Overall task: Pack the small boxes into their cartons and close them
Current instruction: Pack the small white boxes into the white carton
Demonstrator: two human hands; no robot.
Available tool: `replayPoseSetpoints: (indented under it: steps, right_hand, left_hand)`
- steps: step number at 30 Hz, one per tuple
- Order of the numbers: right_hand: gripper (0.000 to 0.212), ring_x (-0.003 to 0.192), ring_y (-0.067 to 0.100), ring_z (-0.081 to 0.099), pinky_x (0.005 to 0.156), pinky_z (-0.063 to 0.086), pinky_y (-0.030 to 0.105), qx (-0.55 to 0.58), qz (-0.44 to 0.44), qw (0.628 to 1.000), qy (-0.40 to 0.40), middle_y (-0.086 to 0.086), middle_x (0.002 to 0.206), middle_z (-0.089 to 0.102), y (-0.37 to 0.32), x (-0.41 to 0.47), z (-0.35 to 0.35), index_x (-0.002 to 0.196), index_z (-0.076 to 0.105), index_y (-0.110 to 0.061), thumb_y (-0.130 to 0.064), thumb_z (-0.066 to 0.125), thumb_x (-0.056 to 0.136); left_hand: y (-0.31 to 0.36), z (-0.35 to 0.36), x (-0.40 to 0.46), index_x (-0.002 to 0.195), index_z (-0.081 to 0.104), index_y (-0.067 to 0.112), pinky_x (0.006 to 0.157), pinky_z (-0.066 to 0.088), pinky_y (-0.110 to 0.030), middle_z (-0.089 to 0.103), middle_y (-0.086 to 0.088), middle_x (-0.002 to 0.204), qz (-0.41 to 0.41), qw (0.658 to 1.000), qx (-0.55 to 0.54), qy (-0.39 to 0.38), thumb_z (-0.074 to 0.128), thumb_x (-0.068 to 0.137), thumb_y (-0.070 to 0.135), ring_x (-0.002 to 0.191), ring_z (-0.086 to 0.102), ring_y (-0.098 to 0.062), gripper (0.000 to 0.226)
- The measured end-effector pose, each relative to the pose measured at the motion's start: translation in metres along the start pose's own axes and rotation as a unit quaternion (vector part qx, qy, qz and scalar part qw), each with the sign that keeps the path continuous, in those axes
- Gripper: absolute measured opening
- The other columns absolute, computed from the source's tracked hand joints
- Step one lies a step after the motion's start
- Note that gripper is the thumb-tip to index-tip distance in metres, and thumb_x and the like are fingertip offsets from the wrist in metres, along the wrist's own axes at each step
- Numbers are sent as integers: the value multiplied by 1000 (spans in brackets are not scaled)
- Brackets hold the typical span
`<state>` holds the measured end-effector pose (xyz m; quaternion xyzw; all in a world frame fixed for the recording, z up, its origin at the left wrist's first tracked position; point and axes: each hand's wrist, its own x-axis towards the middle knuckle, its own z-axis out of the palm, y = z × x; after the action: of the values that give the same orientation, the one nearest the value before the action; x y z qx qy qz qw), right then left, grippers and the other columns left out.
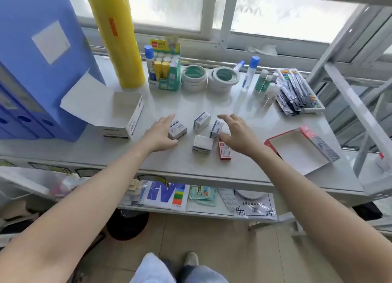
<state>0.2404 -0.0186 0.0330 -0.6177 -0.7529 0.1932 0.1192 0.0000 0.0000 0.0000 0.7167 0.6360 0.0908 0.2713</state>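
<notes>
Five small boxes are seen grouped near the front middle of the white worktop. Four of them are white with blue and grey print: the left box lies flat with its printed top facing up, the back box stands behind the others with a dark blue label on its near end, the right box is tilted on edge with a blue band across its face, and the front box shows a plain white folded flap on top and a dark stripe along its lower edge. The fifth, a red box, is narrower, lies flat just right of the front box, and carries a pale label. The left hand is spread open with its fingers touching the left box, the thumb lying on the worktop beside it; nothing is gripped. The right hand is likewise held open and curved, with its fingers at the right box, which is touched but not clasped. A white carton with blue lettering on its side stands open at the left, its lid folded back, and no small boxes can be seen inside it. A red carton with a white inside lies open at the right, well apart from the small boxes and tilted toward the worktop's front edge
</notes>
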Motion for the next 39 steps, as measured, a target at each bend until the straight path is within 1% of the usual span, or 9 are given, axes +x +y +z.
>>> replayPoseSetpoints:
  steps: [5,8,12,14,18,23,26,31,39]
  right_hand:
    - [61,124,34,39,104,38,45,18,23,1000,-12,16,130,46,1,12,7,141,36,-16,-15,53,83]
    - [67,124,33,38,103,38,45,-1,23,999,-30,14,133,45,0,20,11,143,33,-18,-16,54,79]
    - [69,124,32,38,101,39,43,-46,34,998,-41,12,135,46,-2,27,16,143,32,-19,-20,55,78]
    - [68,125,33,39,100,39,42,-47,40,997,-44,12,133,48,-2,30,16,142,33,-17,-20,56,78]
    - [67,119,33,48,96,42,40,-5,28,999,-24,13,125,50,0,33,15,139,37,-14,-20,60,77]
    - [66,97,21,52,94,44,30,127,18,990,55,9,117,43,-2,31,9,136,42,-9,-15,69,76]
    - [57,92,19,55,90,48,23,221,12,972,83,4,113,40,-6,26,5,125,49,-8,-7,71,72]
    - [62,98,18,52,89,49,24,308,5,947,86,10,121,43,-11,17,3,123,44,-9,-3,74,69]
    - [52,92,15,53,76,43,20,379,37,922,72,9,115,55,-7,10,-5,122,49,-23,-26,67,74]
  left_hand:
    - [4,-4,12,146,21,37,109,33,-44,30,-9,141,7,998,36,-50,56,68,36,130,37,-32,85]
    - [2,-5,15,148,22,28,116,24,-35,20,-9,139,6,993,22,-114,70,75,47,133,32,-26,89]
    - [-1,-8,14,147,24,16,102,31,-22,19,-10,143,31,990,5,-141,77,74,26,116,45,-26,91]
    - [-2,-7,13,140,35,11,86,35,-18,29,-7,138,49,992,-19,-119,78,73,18,93,49,-19,80]
    - [-1,-6,10,119,48,12,77,44,-26,59,-7,109,63,995,-67,-30,77,72,21,84,58,-21,56]
    - [13,-9,7,118,36,14,59,46,-14,54,-2,99,66,986,-144,42,73,76,17,68,56,-9,57]
    - [23,-5,6,131,31,24,62,46,-10,50,-9,108,76,975,-202,51,72,75,11,77,54,-15,70]
    - [38,3,9,133,35,25,89,49,-28,45,-11,121,79,957,-276,44,76,70,15,105,53,-24,76]
    - [42,9,11,136,34,21,91,48,-27,46,-15,126,51,958,-282,29,75,73,15,111,54,-25,76]
